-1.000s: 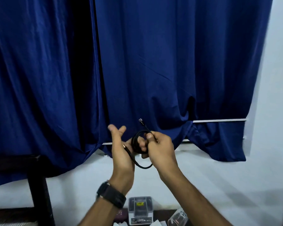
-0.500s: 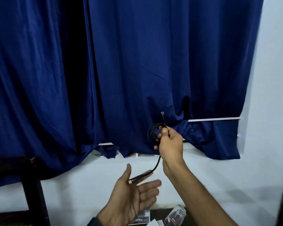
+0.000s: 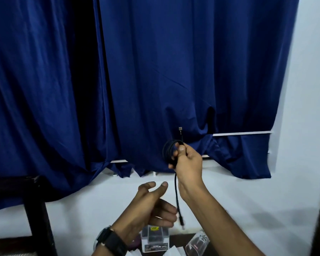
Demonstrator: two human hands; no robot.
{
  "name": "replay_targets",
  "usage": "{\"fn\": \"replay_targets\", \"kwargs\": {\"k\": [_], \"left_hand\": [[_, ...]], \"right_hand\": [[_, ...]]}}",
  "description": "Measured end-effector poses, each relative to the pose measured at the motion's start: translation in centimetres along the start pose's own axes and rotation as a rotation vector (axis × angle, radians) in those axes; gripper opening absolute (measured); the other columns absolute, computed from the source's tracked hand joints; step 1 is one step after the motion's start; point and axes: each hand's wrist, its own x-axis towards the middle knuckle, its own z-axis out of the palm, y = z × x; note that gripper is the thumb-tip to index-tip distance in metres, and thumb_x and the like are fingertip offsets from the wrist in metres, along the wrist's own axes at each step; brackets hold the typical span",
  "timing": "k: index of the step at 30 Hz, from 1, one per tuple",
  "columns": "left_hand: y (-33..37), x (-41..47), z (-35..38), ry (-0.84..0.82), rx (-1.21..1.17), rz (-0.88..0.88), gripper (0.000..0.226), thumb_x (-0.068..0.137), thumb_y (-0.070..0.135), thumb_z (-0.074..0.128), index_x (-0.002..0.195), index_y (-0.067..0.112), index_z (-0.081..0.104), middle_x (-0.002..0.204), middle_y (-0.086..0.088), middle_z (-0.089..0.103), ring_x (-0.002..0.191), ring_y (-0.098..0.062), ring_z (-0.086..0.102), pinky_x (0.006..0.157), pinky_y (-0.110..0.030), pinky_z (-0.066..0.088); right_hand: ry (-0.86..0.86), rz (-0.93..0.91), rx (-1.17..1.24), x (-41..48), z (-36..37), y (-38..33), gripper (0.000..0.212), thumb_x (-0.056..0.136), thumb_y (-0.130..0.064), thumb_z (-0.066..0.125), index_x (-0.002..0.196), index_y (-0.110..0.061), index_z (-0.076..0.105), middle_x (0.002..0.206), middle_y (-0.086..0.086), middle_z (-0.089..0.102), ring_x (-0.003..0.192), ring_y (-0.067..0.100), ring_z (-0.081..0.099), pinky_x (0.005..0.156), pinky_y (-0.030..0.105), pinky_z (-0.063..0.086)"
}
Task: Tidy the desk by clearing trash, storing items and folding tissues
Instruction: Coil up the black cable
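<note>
The right hand (image 3: 187,161) was raised in front of the curtain (image 3: 155,71), thumb and fingers pinched on a coil of black cable (image 3: 169,151), with one small plug standing up above the loops. A loose tail of the same cable hung straight down from that fist, its other plug dangling blurred beside the left hand (image 3: 151,206). The left hand was half curled and palm-up just beside the tail; whether it touched the tail I could not tell, and it gripped nothing that showed. A dark watch (image 3: 112,242) sat on that wrist.

The step looked like winding the cable up for storing. To do it well, the left hand would need to catch the hanging tail low down and feed it up in even loops, while the right hand kept the coil pinched so the turns did not spring open.

Below the hands, at the bottom edge, lay a small boxed item (image 3: 154,239) and a clear plastic piece (image 3: 198,242) on the dark worktop (image 3: 179,239), near some white paper. A dark chair frame (image 3: 35,209) stood to the left. Nothing blocked the winding.
</note>
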Motion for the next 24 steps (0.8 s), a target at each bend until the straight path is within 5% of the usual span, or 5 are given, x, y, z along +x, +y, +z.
{"fn": "replay_targets", "kwargs": {"k": [4,8,13,17,24], "left_hand": [[0.1,-0.7,0.0,0.042,0.168,0.017,0.057,0.105,0.045,0.051,0.145,0.026,0.016,0.087,-0.016,0.080,0.071,-0.033,0.078,0.063,-0.038,0.062],[-0.8,-0.5,-2.0,0.527,0.998,0.467,0.038,0.102,0.047,0.047,0.130,0.031,0.027,0.084,0.001,0.077,0.079,-0.027,0.073,0.078,-0.045,0.058],[-2.4,-1.4,-1.3,0.050,1.282,0.120,0.035,0.091,0.061,0.057,0.111,0.033,0.065,0.111,0.007,0.072,0.101,-0.012,0.069,0.096,-0.029,0.052],[-5.0,-0.4,0.1,-0.384,0.580,0.015,0.051,0.084,0.064,0.071,0.124,0.032,0.070,0.121,0.007,0.075,0.112,-0.010,0.070,0.112,-0.036,0.047],[-2.0,2.3,1.0,0.217,-0.121,0.721,0.043,0.105,0.022,0.045,0.147,0.033,0.044,0.134,0.006,0.069,0.123,-0.014,0.067,0.101,-0.037,0.055]], "right_hand": [[-0.001,-0.065,-0.052,-0.1,-0.3,-0.2,0.024,0.109,-0.015,0.043,0.106,-0.016,0.067,0.071,-0.004,0.050,0.061,0.005,0.052,0.051,0.019,0.048],[0.052,-0.168,-0.063,0.2,-0.8,-0.8,0.024,0.109,-0.014,0.042,0.107,-0.019,0.066,0.070,-0.007,0.051,0.059,0.002,0.052,0.052,0.017,0.049],[0.130,-0.038,0.187,0.3,-0.5,-1.4,0.027,0.110,-0.013,0.040,0.096,-0.017,0.064,0.070,-0.004,0.050,0.060,0.006,0.050,0.051,0.020,0.048],[0.183,0.059,0.325,-0.1,0.0,-1.6,0.029,0.110,-0.014,0.042,0.091,-0.020,0.064,0.068,-0.006,0.052,0.063,0.008,0.051,0.053,0.022,0.049],[0.229,0.058,0.254,0.0,-1.0,-0.7,0.023,0.109,-0.016,0.045,0.097,-0.015,0.065,0.072,-0.002,0.054,0.067,0.010,0.055,0.053,0.021,0.052]]}}
